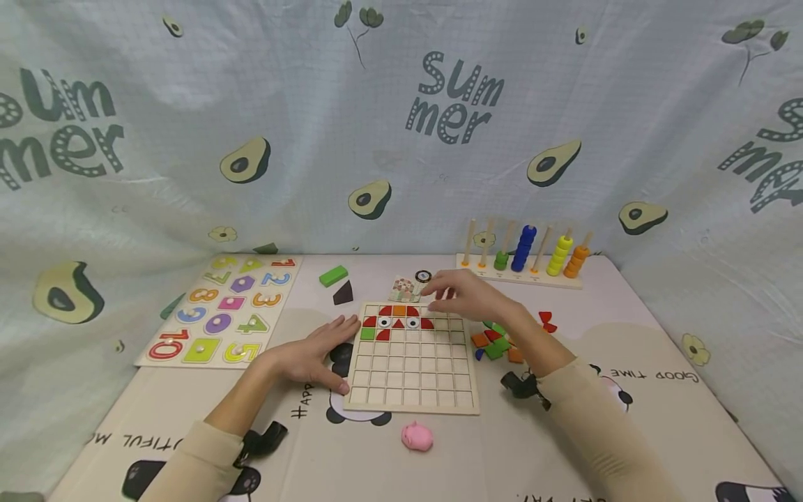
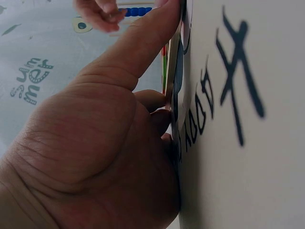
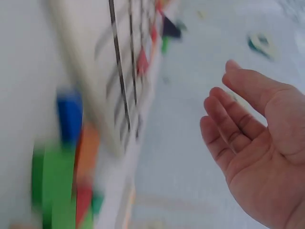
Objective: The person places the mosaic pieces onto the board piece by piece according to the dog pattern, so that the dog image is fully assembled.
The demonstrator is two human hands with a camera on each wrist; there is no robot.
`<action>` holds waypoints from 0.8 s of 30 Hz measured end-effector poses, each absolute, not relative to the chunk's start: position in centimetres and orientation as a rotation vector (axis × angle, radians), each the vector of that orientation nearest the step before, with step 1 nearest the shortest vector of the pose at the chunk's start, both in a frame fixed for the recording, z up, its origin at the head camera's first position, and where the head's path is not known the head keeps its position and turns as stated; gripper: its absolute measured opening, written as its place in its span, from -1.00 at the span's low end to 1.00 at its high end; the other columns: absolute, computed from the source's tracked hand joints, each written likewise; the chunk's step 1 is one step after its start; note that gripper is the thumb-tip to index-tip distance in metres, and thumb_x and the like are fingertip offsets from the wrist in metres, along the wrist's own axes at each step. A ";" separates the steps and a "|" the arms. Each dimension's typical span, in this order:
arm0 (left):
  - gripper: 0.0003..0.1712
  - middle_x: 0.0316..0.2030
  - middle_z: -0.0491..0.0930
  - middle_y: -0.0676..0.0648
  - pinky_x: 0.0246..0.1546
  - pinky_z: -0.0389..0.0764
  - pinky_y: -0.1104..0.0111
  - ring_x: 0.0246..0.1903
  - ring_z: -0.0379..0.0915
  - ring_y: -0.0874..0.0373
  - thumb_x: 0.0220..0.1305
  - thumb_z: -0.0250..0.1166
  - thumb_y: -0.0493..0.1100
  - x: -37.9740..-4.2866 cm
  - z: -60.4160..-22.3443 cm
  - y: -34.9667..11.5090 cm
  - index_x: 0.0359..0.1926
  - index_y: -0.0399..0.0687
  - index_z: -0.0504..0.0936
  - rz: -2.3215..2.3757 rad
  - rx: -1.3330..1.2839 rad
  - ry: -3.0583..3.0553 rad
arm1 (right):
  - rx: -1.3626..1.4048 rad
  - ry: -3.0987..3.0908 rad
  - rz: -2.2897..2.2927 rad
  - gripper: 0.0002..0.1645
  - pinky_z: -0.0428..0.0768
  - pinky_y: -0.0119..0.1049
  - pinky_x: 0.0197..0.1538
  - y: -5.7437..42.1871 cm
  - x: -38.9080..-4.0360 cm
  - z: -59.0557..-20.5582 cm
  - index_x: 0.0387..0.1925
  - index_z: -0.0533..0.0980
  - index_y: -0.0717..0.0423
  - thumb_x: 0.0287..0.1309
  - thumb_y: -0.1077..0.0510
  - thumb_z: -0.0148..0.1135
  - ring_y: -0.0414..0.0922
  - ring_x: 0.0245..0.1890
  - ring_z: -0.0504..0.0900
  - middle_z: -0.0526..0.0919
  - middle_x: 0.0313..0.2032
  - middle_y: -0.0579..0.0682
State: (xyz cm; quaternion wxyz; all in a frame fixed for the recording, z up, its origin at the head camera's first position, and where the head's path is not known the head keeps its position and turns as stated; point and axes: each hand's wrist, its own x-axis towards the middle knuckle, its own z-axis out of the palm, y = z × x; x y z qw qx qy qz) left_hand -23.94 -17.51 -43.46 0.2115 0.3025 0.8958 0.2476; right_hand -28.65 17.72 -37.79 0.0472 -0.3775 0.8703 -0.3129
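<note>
A wooden grid board lies in the middle of the table, its upper rows partly filled with red, orange, green and eye-patterned tiles. My left hand rests at the board's left edge, fingers spread and thumb near its lower left corner; the left wrist view shows the palm side-on against the table. Above the board's upper right part hovers my right hand, fingers loosely bent. In the right wrist view that hand holds nothing. A small patterned card lies just behind the board.
Loose coloured tiles are heaped right of the board. A number puzzle lies at the left, a bead stacker at the back right. A green block and a dark wedge sit behind; a pink pig figure sits in front.
</note>
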 end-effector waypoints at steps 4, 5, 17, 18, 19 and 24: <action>0.35 0.51 -0.28 0.14 0.43 -0.26 -0.03 0.49 -0.49 0.07 -0.16 0.47 0.35 -23.9 -43.4 -17.5 0.53 0.17 -0.13 0.700 0.831 2.482 | -0.943 2.757 -1.035 -0.64 0.60 -0.21 -0.07 23.3 -28.1 -37.2 0.04 0.60 -0.11 0.18 0.04 0.32 -0.16 -0.13 0.56 0.62 -0.06 -0.16; 0.35 0.51 -0.28 0.15 0.43 -0.27 -0.02 0.49 -0.50 0.08 -0.16 0.47 0.35 -23.9 -43.4 -17.4 0.53 0.17 -0.13 0.701 0.829 2.480 | -0.883 2.784 -1.031 -0.63 0.60 -0.19 -0.07 24.7 -28.1 -37.1 0.04 0.60 -0.10 0.17 0.04 0.33 -0.14 -0.13 0.55 0.63 -0.07 -0.14; 0.36 0.51 -0.30 0.20 0.43 -0.26 -0.02 0.49 -0.51 0.11 -0.19 0.46 0.37 -24.0 -43.7 -17.4 0.53 0.21 -0.14 0.703 0.810 2.484 | -0.361 2.797 -0.843 -0.63 0.56 -0.23 -0.18 35.6 -28.3 -39.9 0.06 0.59 0.11 0.21 0.16 0.26 -0.03 -0.21 0.56 0.68 -0.18 0.02; 0.36 0.51 -0.30 0.20 0.43 -0.26 -0.02 0.49 -0.51 0.11 -0.19 0.46 0.37 -24.0 -43.7 -17.4 0.53 0.22 -0.15 0.700 0.813 2.486 | -0.340 2.784 -0.841 -0.64 0.54 -0.24 -0.18 36.1 -28.3 -40.1 0.05 0.59 0.11 0.22 0.16 0.25 -0.03 -0.22 0.56 0.69 -0.20 0.01; 0.36 0.51 -0.30 0.20 0.43 -0.26 -0.01 0.49 -0.51 0.11 -0.19 0.46 0.38 -24.0 -43.7 -17.5 0.53 0.22 -0.15 0.696 0.817 2.487 | -0.310 2.772 -0.844 -0.65 0.53 -0.24 -0.17 36.5 -28.3 -40.3 0.04 0.60 0.10 0.22 0.17 0.25 -0.04 -0.23 0.56 0.69 -0.21 -0.01; 0.36 0.51 -0.30 0.19 0.44 -0.28 0.00 0.49 -0.50 0.12 -0.19 0.46 0.37 -24.0 -43.8 -17.5 0.52 0.21 -0.14 0.698 0.830 2.485 | -0.260 2.725 -0.866 -0.71 0.50 -0.26 -0.16 37.9 -28.3 -41.2 -0.05 0.65 0.10 0.18 0.18 0.29 -0.04 -0.21 0.55 0.71 -0.22 -0.02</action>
